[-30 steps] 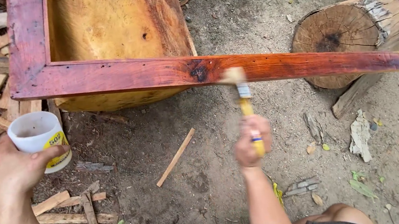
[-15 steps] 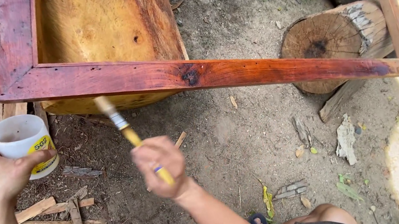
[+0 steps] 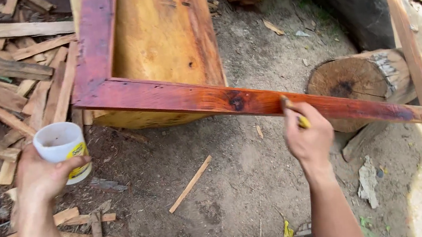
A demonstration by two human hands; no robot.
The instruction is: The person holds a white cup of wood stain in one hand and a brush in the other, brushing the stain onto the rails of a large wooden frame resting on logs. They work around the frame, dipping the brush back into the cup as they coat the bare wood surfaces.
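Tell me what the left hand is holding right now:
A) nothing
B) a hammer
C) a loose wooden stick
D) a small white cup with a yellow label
D: the left hand is wrapped around a small white cup with a yellow label, held over the wood scraps, while the right hand works a brush at the red-stained frame.

The right hand (image 3: 309, 135) is hiding most of a yellow-handled brush (image 3: 303, 121), bristles unseen. The top edge is cutting off the red-stained wooden frame (image 3: 252, 101) at the far side.
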